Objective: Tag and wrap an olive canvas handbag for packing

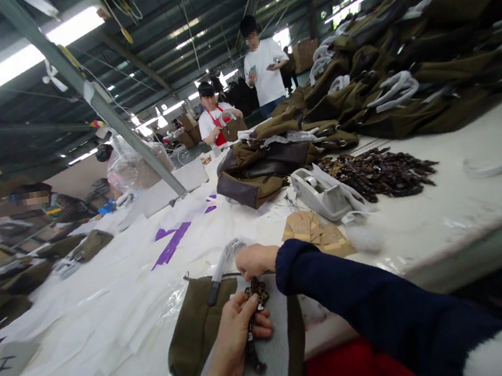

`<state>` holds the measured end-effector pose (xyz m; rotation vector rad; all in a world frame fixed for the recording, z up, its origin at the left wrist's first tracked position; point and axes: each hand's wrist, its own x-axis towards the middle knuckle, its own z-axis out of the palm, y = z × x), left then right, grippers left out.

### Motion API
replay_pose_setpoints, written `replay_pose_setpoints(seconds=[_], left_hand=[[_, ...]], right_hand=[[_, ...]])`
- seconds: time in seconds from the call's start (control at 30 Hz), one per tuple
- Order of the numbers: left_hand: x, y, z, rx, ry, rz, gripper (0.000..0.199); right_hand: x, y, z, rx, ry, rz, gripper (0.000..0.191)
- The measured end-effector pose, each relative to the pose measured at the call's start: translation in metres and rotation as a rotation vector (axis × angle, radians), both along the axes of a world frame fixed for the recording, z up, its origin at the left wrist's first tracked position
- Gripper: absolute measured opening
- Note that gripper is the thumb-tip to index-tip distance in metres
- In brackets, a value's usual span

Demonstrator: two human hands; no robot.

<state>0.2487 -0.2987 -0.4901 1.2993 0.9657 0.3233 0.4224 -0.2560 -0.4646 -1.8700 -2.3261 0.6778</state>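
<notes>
An olive-green handbag [195, 325] lies at the table's near edge, a sheet of pale grey-white material [274, 333] spread over its front. Its handle [226, 262] is wrapped in clear-white plastic. My left hand [239, 325] is closed around a dark brown bag charm [256, 291], which has a flower-shaped top and dangling strips reaching below my fingers. Just above the charm, my right hand [255, 260] is bent down beside the handle with its fingers closed. Those fingertips are mostly hidden, so what they pinch does not show.
Right of the bag lie brown paper tags [314, 229], a grey tape dispenser [321, 194] and a heap of dark charms [378, 171]. Olive bags [402, 69] are piled at the back right. A slanted metal post [134, 142] rises beyond white sheets [110, 311]. Several people work farther off.
</notes>
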Motion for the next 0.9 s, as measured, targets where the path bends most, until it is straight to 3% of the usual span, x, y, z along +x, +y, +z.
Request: replay_pose_setpoints(seconds=[0.17,0.33,0.5,0.63,0.73,0.9], left_hand=[[-0.003,0.001,0.003,-0.002,-0.005,-0.001,0.041],[-0.004,0.006,0.001,-0.068,-0.017,-0.021,0.041],[-0.008,0.009,0.002,-0.087,0.001,-0.039,0.042],[-0.011,0.004,0.006,-0.054,0.045,-0.014,0.044],[-0.012,0.0,0.008,0.006,0.07,-0.003,0.049],[-0.014,0.004,0.01,0.013,0.101,-0.094,0.045]], right_hand=[[0.0,-0.002,-0.005,-0.038,-0.013,-0.016,0.027],[0.008,-0.003,-0.007,-0.079,0.098,0.068,0.024],[0.005,-0.003,-0.019,-0.072,0.083,-0.057,0.025],[0.0,-0.007,-0.026,-0.006,0.09,-0.136,0.02],[0.002,-0.017,-0.021,0.076,0.133,-0.132,0.015],[0.01,-0.048,-0.014,0.294,0.27,0.021,0.019]])
